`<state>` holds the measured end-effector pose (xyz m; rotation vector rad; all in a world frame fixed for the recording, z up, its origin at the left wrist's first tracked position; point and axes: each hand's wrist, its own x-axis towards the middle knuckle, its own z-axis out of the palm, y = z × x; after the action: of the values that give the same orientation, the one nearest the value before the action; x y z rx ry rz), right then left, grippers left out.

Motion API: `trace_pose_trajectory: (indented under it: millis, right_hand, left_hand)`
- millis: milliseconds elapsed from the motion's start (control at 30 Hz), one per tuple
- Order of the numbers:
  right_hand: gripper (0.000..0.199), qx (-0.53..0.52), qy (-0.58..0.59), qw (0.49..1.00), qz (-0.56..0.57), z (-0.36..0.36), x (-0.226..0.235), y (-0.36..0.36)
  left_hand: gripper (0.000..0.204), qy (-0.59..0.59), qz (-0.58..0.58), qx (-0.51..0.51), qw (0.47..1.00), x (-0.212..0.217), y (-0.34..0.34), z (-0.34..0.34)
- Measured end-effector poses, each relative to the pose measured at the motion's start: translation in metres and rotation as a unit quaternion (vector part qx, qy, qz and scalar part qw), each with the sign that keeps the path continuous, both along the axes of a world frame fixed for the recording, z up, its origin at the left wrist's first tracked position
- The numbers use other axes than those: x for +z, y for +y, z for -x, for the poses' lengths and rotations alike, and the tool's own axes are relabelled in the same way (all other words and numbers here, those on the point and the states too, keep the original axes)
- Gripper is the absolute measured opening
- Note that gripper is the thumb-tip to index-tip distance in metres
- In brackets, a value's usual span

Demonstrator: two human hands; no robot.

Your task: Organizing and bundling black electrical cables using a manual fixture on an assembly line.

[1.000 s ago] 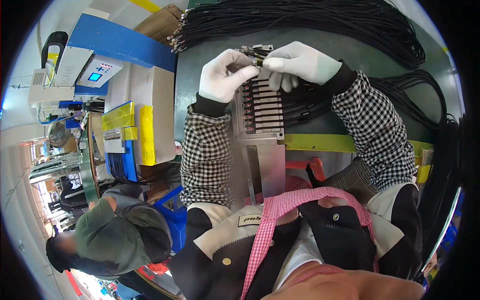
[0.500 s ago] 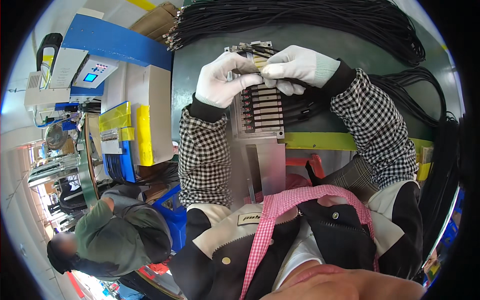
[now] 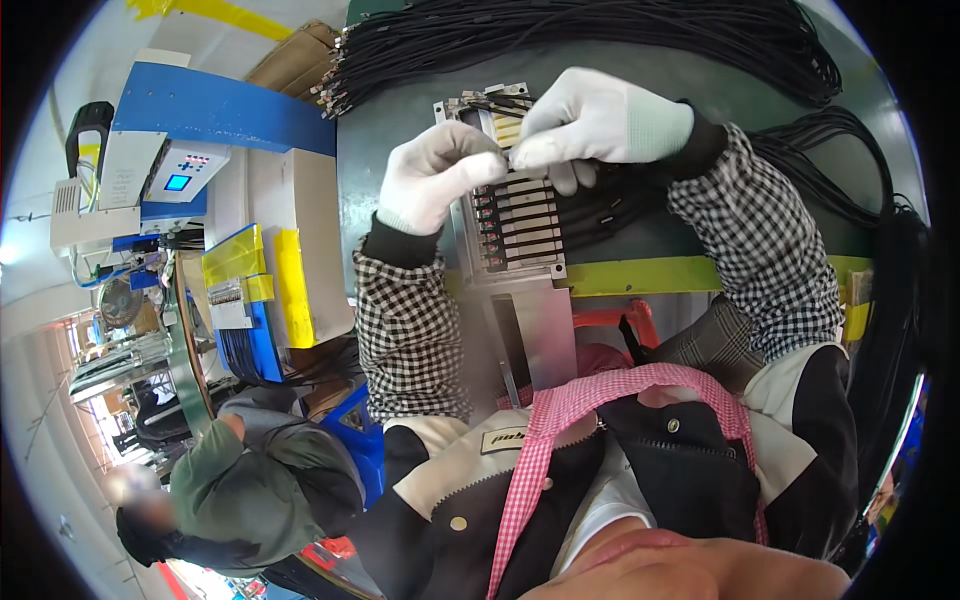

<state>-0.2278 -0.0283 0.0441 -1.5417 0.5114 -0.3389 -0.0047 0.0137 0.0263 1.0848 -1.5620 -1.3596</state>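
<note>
Both my hands wear white gloves and meet over a grey metal fixture [image 3: 520, 225] with a row of slots holding black cable ends. My left hand [image 3: 432, 180] pinches something small at its fingertips, right against the fingertips of my right hand [image 3: 598, 122], which also pinches it. What the pinched piece is I cannot make out; it looks like a thin cable end. Black cables [image 3: 610, 205] run from the fixture's slots to the right under my right hand.
Large bundles of black cables [image 3: 600, 35] lie along the far side of the green table [image 3: 400, 130], and more hang at the right [image 3: 880, 280]. A blue and white machine [image 3: 215, 150] with a small screen stands to the left. Another person in a green top [image 3: 250, 480] is at lower left.
Both hands have stayed together over the top of the fixture, shifting only slightly; the fingertips remain pinched at the same spot.
</note>
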Motion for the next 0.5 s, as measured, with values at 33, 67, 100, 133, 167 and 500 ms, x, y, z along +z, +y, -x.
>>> trace_pose_trajectory:
  millis: [33,67,100,133,167,500]
  right_hand:
    - [0.03,-0.037,0.037,0.992,0.116,0.0,0.009,0.001]
    - [0.029,-0.073,0.073,0.968,0.23,-0.002,0.013,0.002]
    - [0.029,-0.077,0.074,0.967,0.231,-0.002,0.012,0.004]
    - [0.029,-0.078,0.057,0.981,0.166,-0.003,0.008,0.006]
    - [0.028,-0.078,0.04,0.991,0.101,-0.005,0.004,0.008]
    - [0.027,-0.076,0.065,0.972,0.213,-0.004,0.009,0.006]
  left_hand:
    - [0.016,0.006,-0.026,0.013,1.0,-0.002,-0.002,-0.001]
    - [0.015,0.012,-0.051,0.026,0.998,-0.003,-0.003,-0.001]
    - [0.015,0.012,-0.051,0.022,0.998,-0.002,-0.002,0.0]
    - [0.015,0.014,-0.039,0.025,0.999,-0.001,-0.001,0.002]
    - [0.014,0.017,-0.028,0.027,0.999,0.0,0.001,0.003]
    - [0.014,0.051,-0.057,0.05,0.996,-0.009,-0.005,0.003]
